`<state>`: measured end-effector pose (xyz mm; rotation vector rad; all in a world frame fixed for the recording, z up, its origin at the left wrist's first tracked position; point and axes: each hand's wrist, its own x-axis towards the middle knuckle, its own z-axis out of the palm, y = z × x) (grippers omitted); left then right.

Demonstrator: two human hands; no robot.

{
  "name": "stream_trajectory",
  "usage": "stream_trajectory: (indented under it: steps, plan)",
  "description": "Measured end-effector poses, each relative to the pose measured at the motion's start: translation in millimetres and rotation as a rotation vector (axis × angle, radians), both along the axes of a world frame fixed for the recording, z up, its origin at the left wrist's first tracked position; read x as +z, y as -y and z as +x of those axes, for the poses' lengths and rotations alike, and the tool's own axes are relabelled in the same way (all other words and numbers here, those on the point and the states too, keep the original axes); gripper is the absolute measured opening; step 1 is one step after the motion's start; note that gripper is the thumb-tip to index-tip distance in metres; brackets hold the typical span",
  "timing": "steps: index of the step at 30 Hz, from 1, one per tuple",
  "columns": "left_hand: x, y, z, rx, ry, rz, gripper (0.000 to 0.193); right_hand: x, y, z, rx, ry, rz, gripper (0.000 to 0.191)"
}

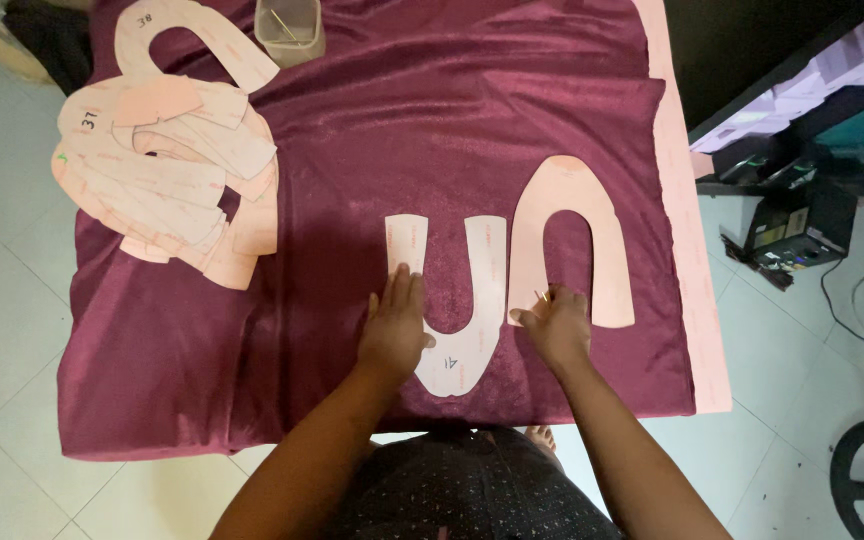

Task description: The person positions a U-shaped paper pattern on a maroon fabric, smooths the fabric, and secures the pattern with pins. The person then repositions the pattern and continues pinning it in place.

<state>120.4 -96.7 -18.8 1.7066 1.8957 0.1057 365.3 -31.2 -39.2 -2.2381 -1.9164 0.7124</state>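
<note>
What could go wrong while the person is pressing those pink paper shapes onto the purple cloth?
1. The right hand seems to pinch a thin pin between two U-shaped paper patterns, the near one and the far one; it might prick a finger.
2. The maroon cloth looks shiny and rumpled, so the near pattern could slide under the left hand.
3. The pile of patterns sits near the table's corner and might slip off.

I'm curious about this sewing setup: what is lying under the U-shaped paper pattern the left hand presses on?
Maroon fabric lies under the U-shaped pattern held by the left hand. A pink board edge shows beside it; the rest underneath is covered.
</note>
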Motion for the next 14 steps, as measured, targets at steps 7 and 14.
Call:
stream_trajectory:
  steps: [7, 14]
  plan:
    - [-39, 61, -6, 0.227, 0.129, 0.406, 0.072, 1, 13, 60, -0.296, -0.454, -0.036, 0.037]
    - [-31, 117, 38, 0.701, 0.229, 0.345, 0.054, -8, 34, 122, -0.169, -0.458, -0.086, 0.037]
